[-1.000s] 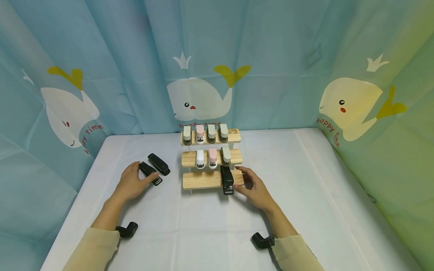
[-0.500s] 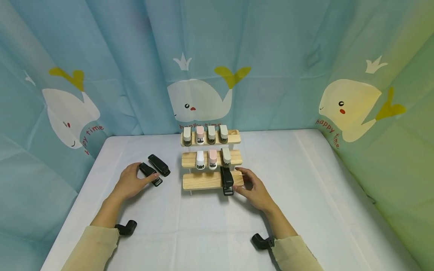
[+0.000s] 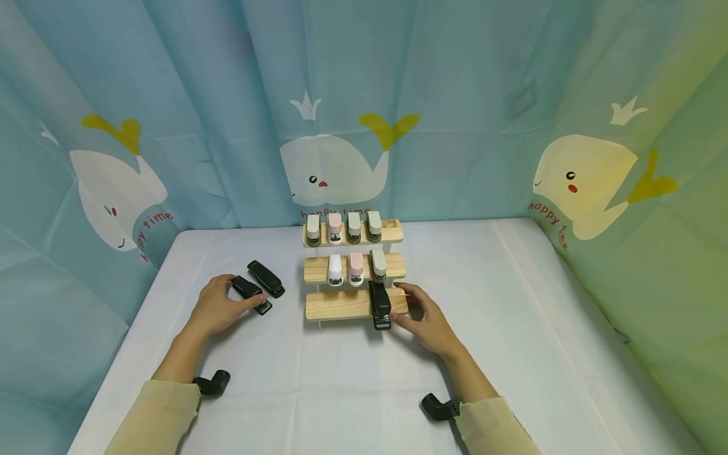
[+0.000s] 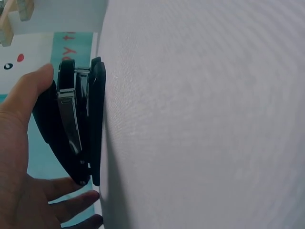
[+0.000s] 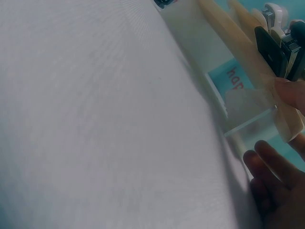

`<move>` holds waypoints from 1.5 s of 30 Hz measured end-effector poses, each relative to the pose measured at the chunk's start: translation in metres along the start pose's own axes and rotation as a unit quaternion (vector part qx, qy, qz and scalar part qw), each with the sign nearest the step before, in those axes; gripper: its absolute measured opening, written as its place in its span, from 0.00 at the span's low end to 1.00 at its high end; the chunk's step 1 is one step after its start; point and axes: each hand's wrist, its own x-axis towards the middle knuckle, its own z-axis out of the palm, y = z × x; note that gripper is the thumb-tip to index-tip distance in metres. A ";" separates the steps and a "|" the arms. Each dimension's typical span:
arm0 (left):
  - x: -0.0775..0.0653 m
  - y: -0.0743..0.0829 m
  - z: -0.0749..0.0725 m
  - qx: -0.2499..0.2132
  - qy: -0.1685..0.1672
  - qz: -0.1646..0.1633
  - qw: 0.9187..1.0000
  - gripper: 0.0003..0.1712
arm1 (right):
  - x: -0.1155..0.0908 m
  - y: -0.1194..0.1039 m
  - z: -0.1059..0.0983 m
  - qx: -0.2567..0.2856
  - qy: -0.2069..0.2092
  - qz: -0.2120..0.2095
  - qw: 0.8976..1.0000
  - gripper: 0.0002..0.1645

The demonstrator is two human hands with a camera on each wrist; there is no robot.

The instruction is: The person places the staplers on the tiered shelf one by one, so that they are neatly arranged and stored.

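My left hand [image 3: 218, 306] pinches a black stapler [image 3: 248, 288] lying on the table at the left. In the left wrist view its thumb presses one end of that stapler [image 4: 71, 124], and the fingers reach round the other end. A second black stapler [image 3: 266, 279] lies just behind it. At the right end of a three-step wooden display rack [image 3: 338, 305], my right hand [image 3: 433, 323] grips the bottom shelf [image 5: 243, 45] between thumb and fingers. Its thumb is close beside a third black stapler [image 3: 380, 306], which sits on that shelf with its front end jutting past the edge.
Small staplers in white, pink [image 3: 356, 264] and grey-green [image 3: 354, 226] stand on the two upper shelves. A white cloth [image 3: 341, 392] covers the table. Behind it hangs a blue curtain [image 3: 466, 145] with whale prints.
Both hands and the staplers keep their places. Only the head view has shifted very slightly.
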 end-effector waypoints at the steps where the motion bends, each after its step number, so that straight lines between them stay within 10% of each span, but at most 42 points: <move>1: 0.000 0.000 0.000 -0.002 0.000 -0.001 1.000 0.68 | 0.000 0.000 0.000 -0.001 0.000 0.001 1.000 0.40; 45: -0.027 0.023 -0.011 -0.064 0.028 0.000 0.998 0.67 | 0.000 -0.003 0.000 -0.010 0.004 0.007 1.000 0.40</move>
